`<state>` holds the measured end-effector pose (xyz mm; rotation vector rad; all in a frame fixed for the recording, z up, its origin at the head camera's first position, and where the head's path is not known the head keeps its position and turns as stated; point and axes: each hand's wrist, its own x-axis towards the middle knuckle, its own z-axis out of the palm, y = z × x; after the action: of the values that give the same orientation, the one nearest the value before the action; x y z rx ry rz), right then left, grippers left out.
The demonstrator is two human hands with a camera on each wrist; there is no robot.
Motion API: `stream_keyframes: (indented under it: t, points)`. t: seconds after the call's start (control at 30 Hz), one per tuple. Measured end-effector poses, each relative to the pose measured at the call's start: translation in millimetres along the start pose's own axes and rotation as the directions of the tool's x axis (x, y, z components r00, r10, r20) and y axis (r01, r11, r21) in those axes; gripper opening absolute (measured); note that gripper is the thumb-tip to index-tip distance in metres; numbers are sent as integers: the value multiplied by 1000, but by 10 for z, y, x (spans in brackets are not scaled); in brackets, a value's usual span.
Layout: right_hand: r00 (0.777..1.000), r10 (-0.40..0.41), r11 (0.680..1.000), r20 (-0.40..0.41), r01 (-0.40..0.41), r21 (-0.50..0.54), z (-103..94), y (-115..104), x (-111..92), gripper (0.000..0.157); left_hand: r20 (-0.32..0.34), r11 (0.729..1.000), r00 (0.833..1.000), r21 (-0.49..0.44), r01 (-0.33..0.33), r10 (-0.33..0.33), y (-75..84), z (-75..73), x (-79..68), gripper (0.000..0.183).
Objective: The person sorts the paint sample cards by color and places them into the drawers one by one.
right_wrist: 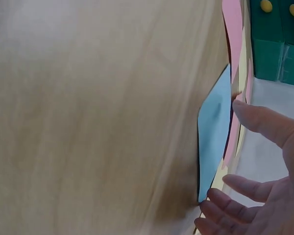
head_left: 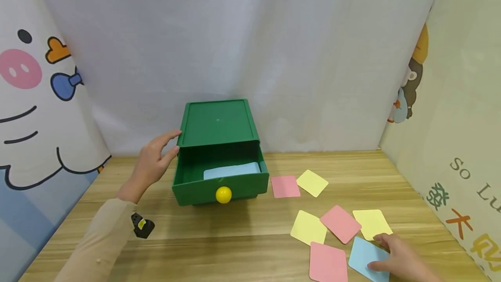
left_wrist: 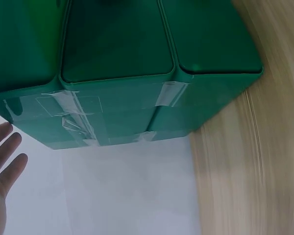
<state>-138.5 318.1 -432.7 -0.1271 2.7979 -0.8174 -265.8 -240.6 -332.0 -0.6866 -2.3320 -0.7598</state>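
Observation:
My left hand [head_left: 150, 162] has its thumb and fingertips at the left side of a green drawer unit [head_left: 219, 121], fingers extended. The unit's top drawer is pulled out, with a yellow knob [head_left: 223, 195] on its front and a light blue card [head_left: 232, 170] inside. At the lower right, my right hand [head_left: 403, 258] is over another blue card [head_left: 365, 253], thumb on its face and fingers near its far edge. Seen from the right wrist, thumb and fingers are spread apart beside that blue card [right_wrist: 215, 122].
Pink cards [head_left: 328, 262] and yellow cards [head_left: 308, 227] lie scattered on the wooden table [head_left: 219, 247] right of the drawer unit. Clear tape [left_wrist: 171, 93] joins the stacked green sections. A white curtain [head_left: 313, 77] hangs behind; printed cloths [head_left: 450, 121] flank the sides.

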Motion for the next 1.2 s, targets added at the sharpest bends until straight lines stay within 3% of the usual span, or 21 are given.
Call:
stream_keyframes:
  t: [0.3,0.43,0.53,0.6,0.67,0.8,1.03,1.2]
  points:
    - [999,44,997,-26,-46,-58,86,0,-17,64,-2,1000,1000,-8,-14,14,-6,15,-3,37]
    - [998,65,998,-11,-65,16,79,42,22,53,-1,1000,1000,-9,-7,7,-3,21,-11,37]
    - [1000,3,995,30,-6,102,18,88,29,39,-8,1000,1000,-15,-6,6,-3,26,-14,37]
    - [994,-94,985,48,86,148,-44,109,33,28,-15,1000,1000,-22,-8,7,-5,29,-14,37]
    - [979,-192,967,63,177,182,-117,101,44,18,-22,999,1000,-30,-9,9,-10,29,-14,36]
    - [952,-297,938,77,276,207,-240,51,95,9,-25,999,1000,-45,-4,3,-9,33,-5,36]
    - [946,-295,939,136,261,226,-478,-169,207,10,-33,999,999,-41,2,-3,10,19,-1,36]
    - [956,-278,951,92,260,169,-687,-408,293,11,-27,999,1000,-35,5,-6,13,12,-2,36]
